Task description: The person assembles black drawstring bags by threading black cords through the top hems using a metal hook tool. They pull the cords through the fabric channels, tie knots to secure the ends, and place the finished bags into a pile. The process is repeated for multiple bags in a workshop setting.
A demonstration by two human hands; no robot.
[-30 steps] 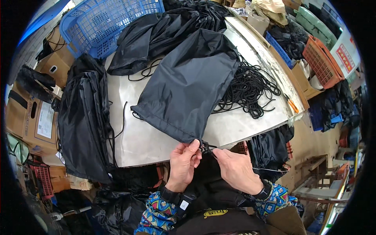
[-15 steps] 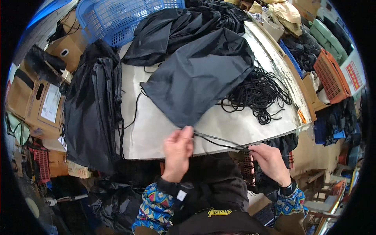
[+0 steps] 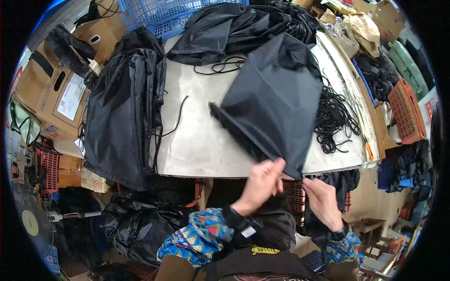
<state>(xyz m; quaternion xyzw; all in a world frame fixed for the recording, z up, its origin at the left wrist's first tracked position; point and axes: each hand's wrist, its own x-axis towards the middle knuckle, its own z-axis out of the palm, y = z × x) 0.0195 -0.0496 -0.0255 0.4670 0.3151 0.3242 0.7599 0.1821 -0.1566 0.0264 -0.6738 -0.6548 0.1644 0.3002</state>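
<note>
Bag (image 3: 276, 98): thin black woven cloth, smooth, faint sheen, pinched at its lower corner by the bare left hand (image 3: 262, 180) and right hand (image 3: 323, 199). Table (image 3: 197, 140): pale, smooth, matt sheet surface. Stack (image 3: 124, 112): the same black cloth, slightly glossy on the folds. Cords (image 3: 335, 117): matt black braided string. Crate (image 3: 164, 14): blue plastic mesh. Basket (image 3: 405, 112): orange plastic lattice. Boxes (image 3: 56, 89): brown matt cardboard. Sleeves (image 3: 201, 234): patterned soft knit.

There is just one view. The camera sits on the person's head and looks straight down, close above the table (image 3: 197, 140) in the middle of the frame. The arms come in from the bottom edge. Edges bend round.
</note>
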